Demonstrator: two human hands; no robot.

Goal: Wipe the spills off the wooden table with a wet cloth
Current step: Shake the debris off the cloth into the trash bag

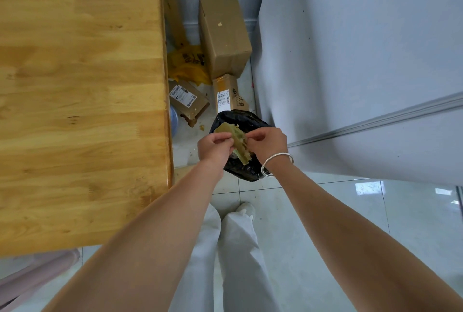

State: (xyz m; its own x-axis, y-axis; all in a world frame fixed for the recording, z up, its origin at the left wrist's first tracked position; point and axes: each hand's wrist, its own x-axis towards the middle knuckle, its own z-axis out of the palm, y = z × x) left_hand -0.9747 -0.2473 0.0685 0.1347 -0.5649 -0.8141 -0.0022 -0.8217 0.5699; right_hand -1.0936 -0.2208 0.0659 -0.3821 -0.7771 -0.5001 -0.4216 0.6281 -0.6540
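Left hand [215,147]: pinching cloth [239,141], 9 o'clock side.
Right hand [266,142]: pinching cloth, 3 o'clock side.
Cloth: hanging over black bag [241,117].
Wooden table [80,86]: lying at 9 o'clock.

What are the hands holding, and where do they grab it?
A yellow-green cloth. The left hand pinches its left edge, the right hand its right edge, above the black bag.

Cardboard box [224,33]; black bag [240,117]
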